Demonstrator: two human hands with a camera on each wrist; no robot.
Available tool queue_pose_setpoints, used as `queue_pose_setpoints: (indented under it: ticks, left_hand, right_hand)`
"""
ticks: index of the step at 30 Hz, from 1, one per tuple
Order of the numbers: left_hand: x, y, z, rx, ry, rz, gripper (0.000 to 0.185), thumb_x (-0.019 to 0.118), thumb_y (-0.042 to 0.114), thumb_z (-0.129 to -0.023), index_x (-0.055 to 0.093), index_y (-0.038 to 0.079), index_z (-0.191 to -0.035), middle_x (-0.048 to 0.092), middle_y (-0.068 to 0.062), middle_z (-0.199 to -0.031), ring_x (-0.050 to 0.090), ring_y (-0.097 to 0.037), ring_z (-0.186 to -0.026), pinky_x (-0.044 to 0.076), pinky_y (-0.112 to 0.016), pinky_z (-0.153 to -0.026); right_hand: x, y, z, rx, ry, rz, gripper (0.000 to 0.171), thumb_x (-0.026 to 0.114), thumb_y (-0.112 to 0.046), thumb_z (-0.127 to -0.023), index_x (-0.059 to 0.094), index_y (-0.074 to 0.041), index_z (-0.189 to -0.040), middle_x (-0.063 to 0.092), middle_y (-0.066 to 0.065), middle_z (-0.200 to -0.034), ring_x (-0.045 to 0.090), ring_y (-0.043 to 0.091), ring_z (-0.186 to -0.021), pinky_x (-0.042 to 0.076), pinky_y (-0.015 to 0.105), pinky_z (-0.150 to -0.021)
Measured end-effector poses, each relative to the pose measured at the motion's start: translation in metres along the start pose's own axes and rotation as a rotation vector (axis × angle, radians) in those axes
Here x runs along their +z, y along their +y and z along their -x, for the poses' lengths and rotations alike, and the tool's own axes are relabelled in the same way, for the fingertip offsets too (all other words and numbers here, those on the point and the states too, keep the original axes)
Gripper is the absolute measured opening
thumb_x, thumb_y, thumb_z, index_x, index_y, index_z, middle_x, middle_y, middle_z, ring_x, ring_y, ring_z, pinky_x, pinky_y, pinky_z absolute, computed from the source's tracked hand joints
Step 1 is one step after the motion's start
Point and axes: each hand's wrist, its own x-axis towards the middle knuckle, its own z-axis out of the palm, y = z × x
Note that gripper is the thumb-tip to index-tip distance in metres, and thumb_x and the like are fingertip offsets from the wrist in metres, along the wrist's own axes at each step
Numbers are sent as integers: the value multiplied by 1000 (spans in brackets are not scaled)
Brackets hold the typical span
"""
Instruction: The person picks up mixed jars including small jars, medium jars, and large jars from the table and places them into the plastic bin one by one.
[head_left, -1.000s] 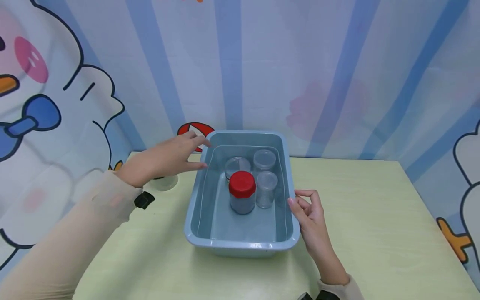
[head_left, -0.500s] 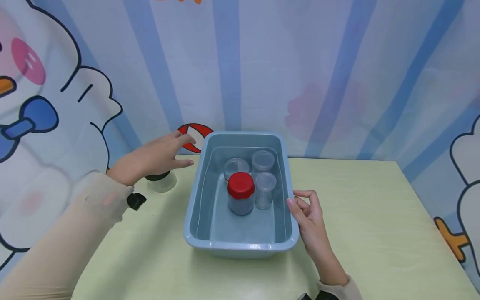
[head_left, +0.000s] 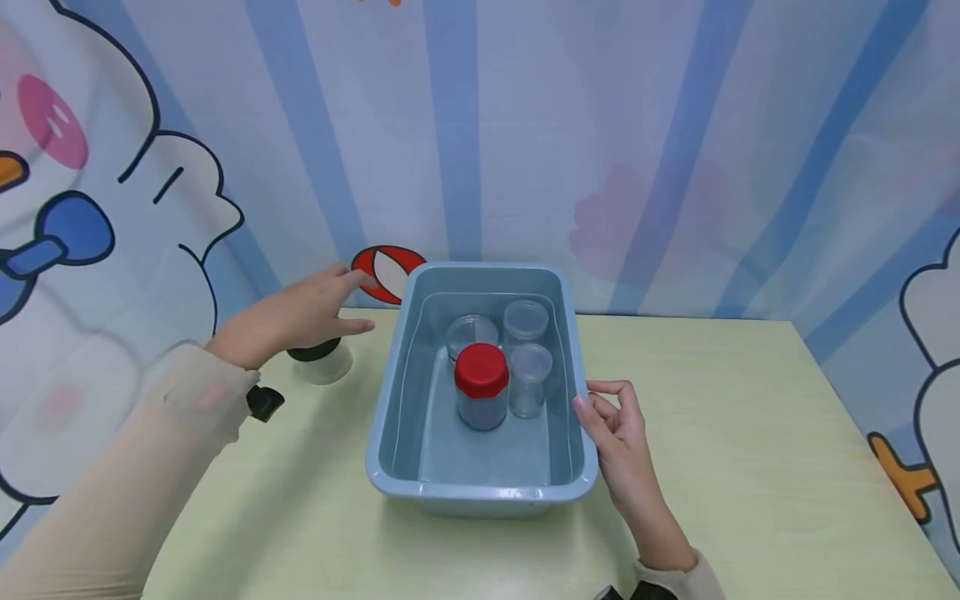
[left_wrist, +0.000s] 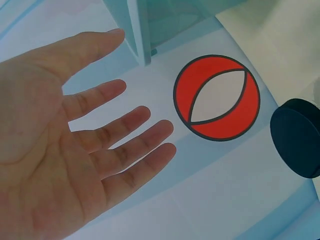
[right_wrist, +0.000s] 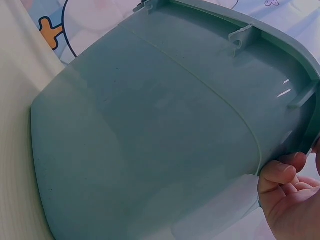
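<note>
A blue plastic basin (head_left: 480,492) stands on the table. In it are a red-lidded jar (head_left: 482,387) and several clear containers, among them a clear cup (head_left: 529,379). My right hand (head_left: 626,450) holds the basin's right rim, and the right wrist view shows its fingers (right_wrist: 280,172) curled under the edge. Left of the basin, apart from it, my left hand (head_left: 288,317) hovers with spread fingers (left_wrist: 130,162) and nothing in it. Just below that hand sits a clear jar with a black lid (head_left: 318,358), part of its lid hidden by the hand.
The pale yellow-green table (head_left: 735,467) spreads to both sides of the basin. Behind it hangs a printed cloth (head_left: 517,125) with blue stripes and cartoon figures. A red and white printed ball (left_wrist: 217,97) shows on the cloth near the left hand.
My left hand has drawn leftward, away from the basin's left rim, and the black-lidded jar now shows more. The right hand stays at the right rim.
</note>
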Motion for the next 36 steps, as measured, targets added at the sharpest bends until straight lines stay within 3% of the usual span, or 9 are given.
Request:
queue_pose_setpoints:
  ticks: [15, 21, 28, 36]
  left_hand:
    - [10, -20, -3, -36, 2, -3, 59, 69, 28, -95, 48, 0, -142, 44, -29, -140, 48, -42, -123, 44, -58, -99]
    - [13, -23, -5, -62, -5, -8, 60, 70, 29, -95, 48, -1, -142, 42, -30, -141, 45, -44, -126, 43, -59, -100]
    - [16, -29, -8, -58, -26, -6, 60, 70, 29, -95, 47, -3, -141, 41, -32, -141, 45, -45, -126, 42, -59, -101]
    - [22, -35, -10, -87, -48, 6, 61, 69, 30, -95, 47, -1, -143, 40, -31, -142, 44, -45, -127, 41, -60, -101]
  right_hand:
    - [0, 0, 0, -2, 10, 17, 33, 55, -9, -103, 39, 1, -130, 73, 0, -105, 71, 22, -92, 59, 38, -79]
    - [0, 0, 0, -4, 12, 15, 33, 56, -9, -102, 39, 1, -130, 72, 8, -108, 71, 24, -92, 59, 37, -79]
    - [0, 0, 0, -5, 8, 16, 33, 55, -9, -103, 39, 1, -129, 73, -3, -103, 71, 20, -90, 59, 37, -78]
    - [0, 0, 0, -8, 1, 6, 33, 55, -8, -103, 38, 2, -130, 73, -3, -104, 70, 17, -90, 59, 37, -79]
